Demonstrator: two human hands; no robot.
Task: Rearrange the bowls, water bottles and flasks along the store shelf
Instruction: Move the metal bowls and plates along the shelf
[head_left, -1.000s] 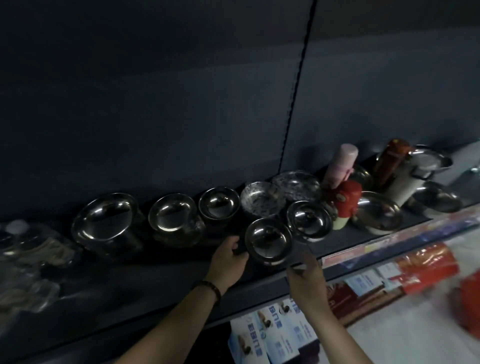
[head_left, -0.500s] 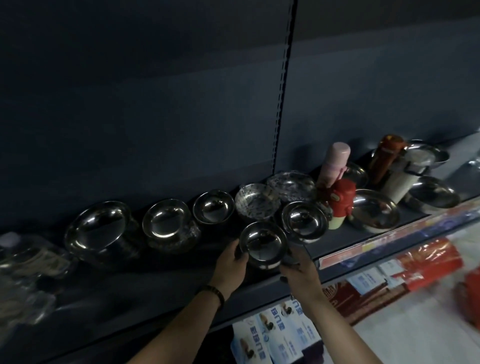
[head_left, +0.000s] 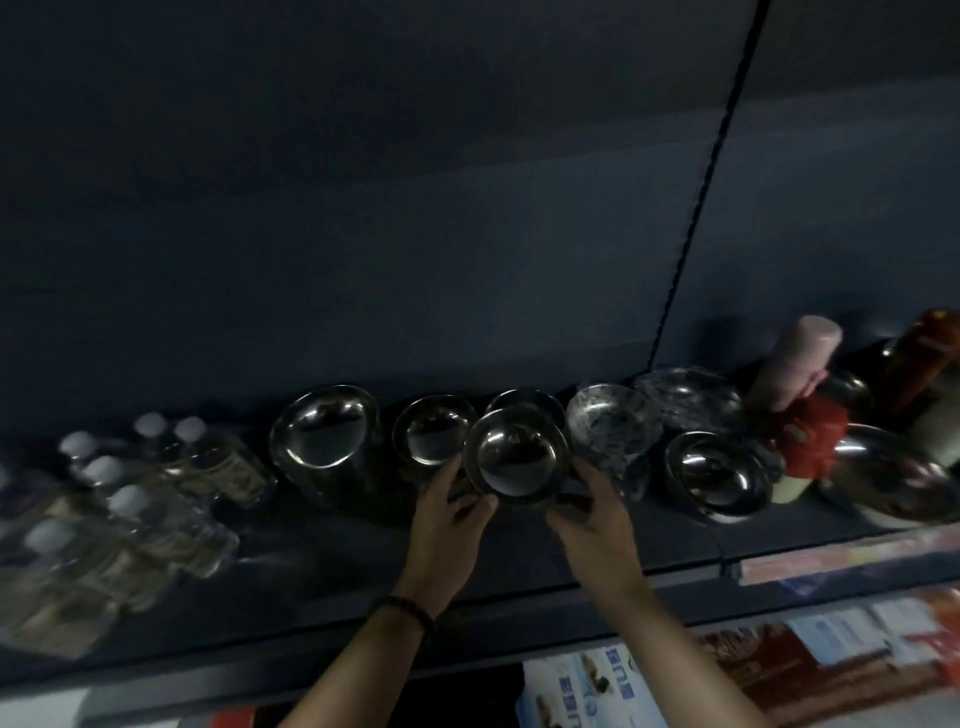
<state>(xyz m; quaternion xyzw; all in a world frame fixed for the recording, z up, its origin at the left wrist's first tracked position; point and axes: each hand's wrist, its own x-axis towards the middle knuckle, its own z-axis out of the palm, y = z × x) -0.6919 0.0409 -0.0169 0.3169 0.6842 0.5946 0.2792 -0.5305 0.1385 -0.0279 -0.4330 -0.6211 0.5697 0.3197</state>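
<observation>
Head view: both hands on one steel bowl (head_left: 514, 460), mid-shelf, in front of the bowl row. Grip, left hand (head_left: 447, 525): thumb and fingers curled round the bowl's lower left side. Grip, right hand (head_left: 597, 525): fingers curled under its lower right side. Both grips are closed on that bowl, nothing else in either. Bowl mouth tilts toward the camera; can't tell if its base touches the shelf (head_left: 311, 587). It overlaps a small bowl (head_left: 524, 402) directly behind it, which is mostly hidden.

Row, left to right: big bowl (head_left: 324, 434), medium bowl (head_left: 434, 436), the held one, speckled bowl (head_left: 608, 428) just beside the right hand's fingers, speckled dish (head_left: 688, 397) behind that, shiny bowl (head_left: 719, 473) nearer the shelf front. Further right: pink flask (head_left: 800, 364) leaning, red-capped flask (head_left: 810, 441) in front of it, brown-orange flask (head_left: 930, 353) at the frame edge, wide bowl (head_left: 893, 478) partly cut off.

Far left of the shelf: cluster of white-capped water bottles (head_left: 171, 514), blurred, well apart from the hands.

Dark bead bracelet (head_left: 405, 610) on the left wrist. Blue-and-white boxes (head_left: 587, 686) on the level below.
</observation>
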